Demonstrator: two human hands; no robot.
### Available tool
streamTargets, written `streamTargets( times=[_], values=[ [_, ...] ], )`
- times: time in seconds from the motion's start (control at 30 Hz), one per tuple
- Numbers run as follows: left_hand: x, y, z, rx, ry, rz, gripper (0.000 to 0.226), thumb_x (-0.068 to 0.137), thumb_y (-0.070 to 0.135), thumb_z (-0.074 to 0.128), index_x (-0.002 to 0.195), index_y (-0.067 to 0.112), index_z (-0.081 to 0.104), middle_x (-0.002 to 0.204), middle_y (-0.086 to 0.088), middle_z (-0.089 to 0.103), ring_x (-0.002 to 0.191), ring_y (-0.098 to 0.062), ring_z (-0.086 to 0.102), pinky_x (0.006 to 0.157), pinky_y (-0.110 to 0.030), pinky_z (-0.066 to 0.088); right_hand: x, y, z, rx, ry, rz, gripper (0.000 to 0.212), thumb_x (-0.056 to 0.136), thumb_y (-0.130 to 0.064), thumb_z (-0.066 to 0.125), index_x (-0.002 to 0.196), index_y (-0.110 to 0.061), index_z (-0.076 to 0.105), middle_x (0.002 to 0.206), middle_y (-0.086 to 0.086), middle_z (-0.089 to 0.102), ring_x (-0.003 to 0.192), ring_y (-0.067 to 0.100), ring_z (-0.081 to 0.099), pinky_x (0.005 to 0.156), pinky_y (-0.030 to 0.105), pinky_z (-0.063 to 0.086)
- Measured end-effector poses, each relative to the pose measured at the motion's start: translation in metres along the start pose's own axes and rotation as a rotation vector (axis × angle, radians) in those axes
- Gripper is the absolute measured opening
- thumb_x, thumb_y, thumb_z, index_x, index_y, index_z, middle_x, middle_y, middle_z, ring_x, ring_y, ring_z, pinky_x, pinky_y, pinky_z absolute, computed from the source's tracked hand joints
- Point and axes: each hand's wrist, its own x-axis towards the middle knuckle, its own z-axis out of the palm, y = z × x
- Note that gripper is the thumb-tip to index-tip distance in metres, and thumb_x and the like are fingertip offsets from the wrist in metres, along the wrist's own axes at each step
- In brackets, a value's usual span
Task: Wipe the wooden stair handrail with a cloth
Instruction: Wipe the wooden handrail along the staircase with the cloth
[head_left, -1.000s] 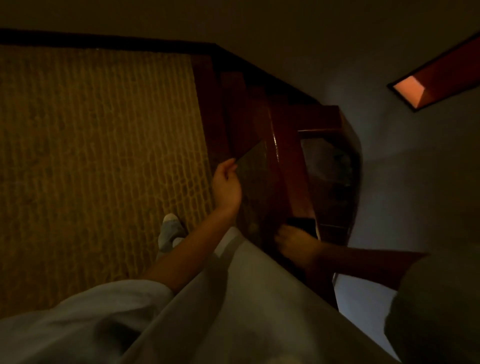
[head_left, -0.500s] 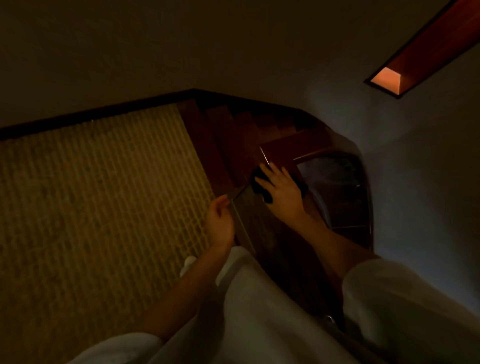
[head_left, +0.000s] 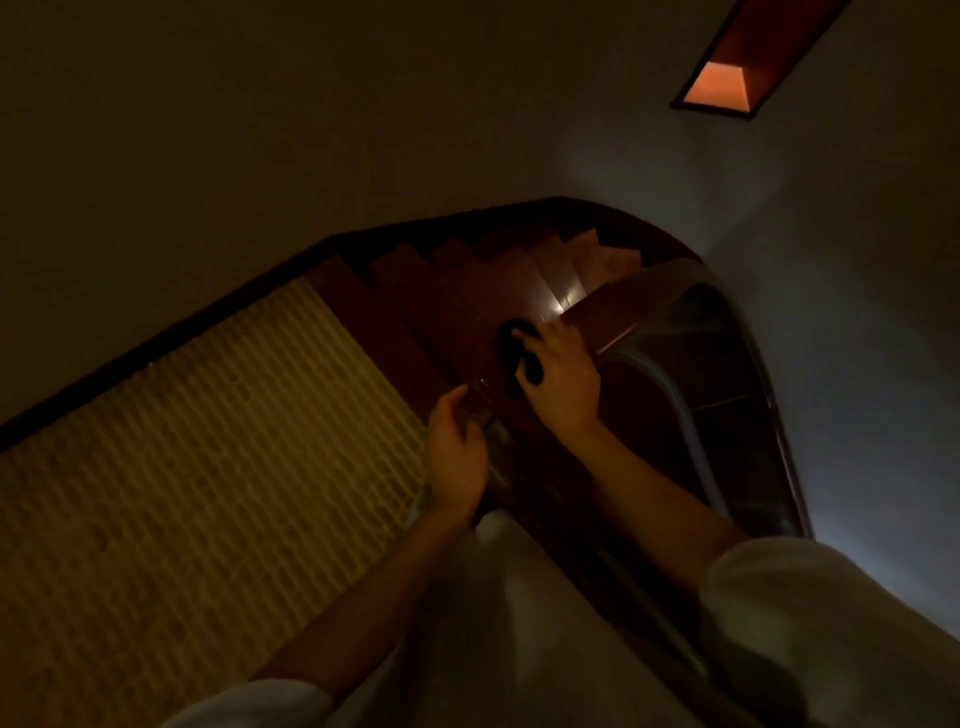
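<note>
Grip spread flat, the right hand (head_left: 560, 366) presses the dark cloth (head_left: 511, 340) on the wooden handrail (head_left: 605, 318) just short of its turn, up from the lower rail a second ago: one stretch likely wiped. The left hand (head_left: 458, 453) sits at the glass panel (head_left: 485, 415), its grip unclear.

A dark red wooden handrail (head_left: 605, 319) runs up a dim stairwell. A dark cloth (head_left: 511, 340) lies on its flat top, pressed down by the right hand (head_left: 563, 376). Just left of the handrail, the left hand (head_left: 460, 457) grips the edge of a glass panel (head_left: 480, 402). Further left, woven yellow carpet (head_left: 208, 467) covers the floor.
</note>
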Motion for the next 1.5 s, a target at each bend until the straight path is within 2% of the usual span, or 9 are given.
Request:
streamTargets(
  times=[0.13, 0.37, 0.57, 0.7, 0.8, 0.97, 1.13, 1.33, 1.5],
  values=[
    [0.045, 0.031, 0.005, 0.156, -0.107, 0.153, 0.042, 0.098, -0.003, 0.046, 0.139, 0.005, 0.047, 0.140, -0.012, 0.049, 0.130, -0.023, 0.049, 0.108, -0.035, 0.041, 0.056, 0.044, -0.010, -0.036, 0.103, 0.501, 0.041, 0.090, -0.018, 0.064, 0.131, -0.013, 0.062, 0.149, 0.011, 0.046, 0.144, 0.032, 0.031, 0.121, 0.046, 0.019],
    [0.071, 0.061, 0.061, 0.354, -0.332, 0.304, 0.046, 0.104, 0.011, 0.039, 0.150, 0.009, 0.033, 0.154, -0.008, 0.036, 0.142, -0.019, 0.035, 0.109, -0.020, 0.029, -0.019, -0.023, 0.001, 0.194, 0.163, 0.620, 0.051, 0.092, -0.016, 0.063, 0.141, -0.023, 0.051, 0.155, 0.006, 0.037, 0.143, 0.023, 0.032, 0.111, 0.034, 0.034],
    [0.094, 0.055, 0.097, 0.745, -0.577, 0.639, 0.049, 0.106, 0.013, 0.030, 0.153, 0.010, 0.016, 0.162, -0.007, 0.011, 0.150, -0.020, 0.006, 0.123, -0.034, 0.009, 0.026, 0.007, -0.016, 0.921, 0.390, 1.610, 0.047, 0.105, -0.043, 0.035, 0.129, -0.008, 0.055, 0.117, 0.012, 0.063, 0.099, 0.023, 0.060, 0.087, 0.035, 0.049],
    [0.122, 0.050, 0.113, 0.885, -0.599, 0.752, 0.057, 0.104, 0.011, 0.038, 0.154, 0.014, 0.011, 0.161, 0.001, -0.001, 0.150, -0.016, 0.004, 0.101, -0.019, 0.036, 0.026, -0.014, -0.015, 1.009, 0.516, 1.562, 0.036, 0.102, -0.039, 0.045, 0.111, -0.010, 0.062, 0.092, 0.006, 0.064, 0.084, 0.022, 0.062, 0.070, 0.033, 0.050],
    [0.122, 0.045, 0.114, 0.933, -0.574, 0.803, 0.065, 0.100, 0.009, 0.049, 0.154, 0.011, 0.012, 0.159, 0.000, -0.002, 0.149, -0.017, 0.006, 0.107, -0.019, 0.025, 0.053, 0.003, -0.012, 0.820, 0.575, 1.577, 0.048, 0.101, -0.041, 0.048, 0.140, -0.013, 0.050, 0.133, 0.008, 0.058, 0.122, 0.024, 0.055, 0.104, 0.040, 0.044],
    [0.120, 0.044, 0.115, 0.880, -0.478, 0.837, 0.064, 0.093, -0.007, 0.052, 0.150, 0.007, 0.027, 0.159, -0.009, 0.020, 0.145, -0.026, 0.025, 0.111, -0.028, 0.018, 0.085, 0.091, -0.026, 0.712, 0.449, 1.483, 0.036, 0.101, -0.023, 0.048, 0.134, -0.013, 0.056, 0.127, 0.011, 0.061, 0.115, 0.028, 0.059, 0.096, 0.044, 0.049],
    [0.120, 0.045, 0.112, 0.743, -0.532, 0.715, 0.069, 0.099, 0.004, 0.048, 0.150, 0.021, 0.004, 0.159, 0.001, 0.007, 0.142, -0.012, 0.017, 0.107, -0.011, 0.016, 0.053, 0.038, -0.016, 0.552, 0.589, 1.217, 0.034, 0.093, -0.009, 0.058, 0.126, -0.018, 0.063, 0.140, -0.001, 0.055, 0.114, 0.007, 0.058, 0.086, 0.006, 0.040],
    [0.121, 0.042, 0.108, 0.673, -0.547, 0.630, 0.077, 0.095, 0.005, 0.053, 0.148, 0.030, 0.002, 0.159, -0.009, 0.024, 0.109, -0.032, 0.063, 0.060, -0.015, 0.044, 0.061, 0.047, -0.013, 0.430, 0.513, 1.174, 0.027, 0.093, -0.012, 0.061, 0.120, -0.013, 0.064, 0.127, -0.001, 0.062, 0.121, 0.017, 0.057, 0.089, 0.013, 0.041],
    [0.125, 0.055, 0.101, 0.428, -0.565, 0.418, 0.068, 0.100, 0.003, 0.041, 0.153, 0.026, 0.005, 0.152, -0.004, 0.039, 0.130, -0.021, 0.049, 0.091, -0.026, 0.048, 0.090, 0.079, -0.023, 0.134, 0.175, 1.150, 0.020, 0.094, -0.028, 0.057, 0.106, -0.014, 0.066, 0.096, 0.005, 0.068, 0.086, 0.023, 0.066, 0.064, 0.025, 0.041]
  ],
)
